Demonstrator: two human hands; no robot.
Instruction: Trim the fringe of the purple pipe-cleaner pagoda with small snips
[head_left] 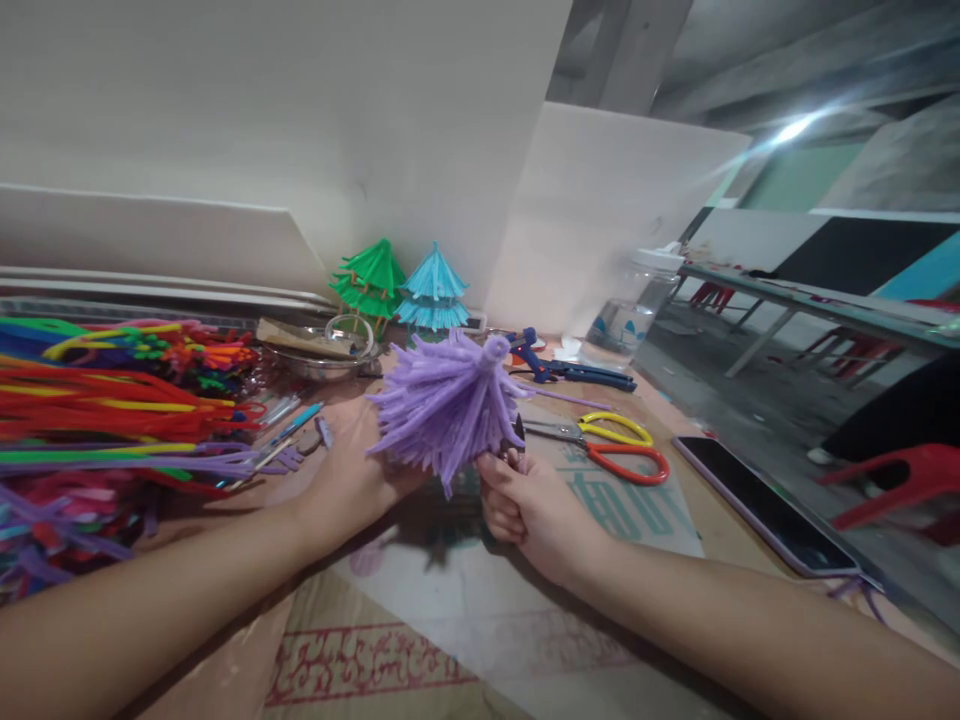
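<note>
A purple pipe-cleaner tree (457, 400), shaped like a layered umbrella, is held tilted above the table in the middle of the view. My left hand (382, 465) reaches under its left side; the fingers are hidden behind the purple strands, and the hand appears to support it from beneath. At its lower right edge my right hand (529, 510) is closed in a pinch. A small dark tool (518, 432) sticks up from those fingers against the strands, its kind not clear. Scissors (622, 450) with yellow and red handles lie just beyond the right hand.
Green (371, 275) and blue (433, 285) pipe-cleaner trees stand at the back. Bundles of coloured pipe cleaners (112, 400) fill the left. A metal bowl (319, 365), a blue glue gun (531, 350), dark-handled pliers (592, 375), a clear bottle (630, 310) and a phone (769, 505) lie around.
</note>
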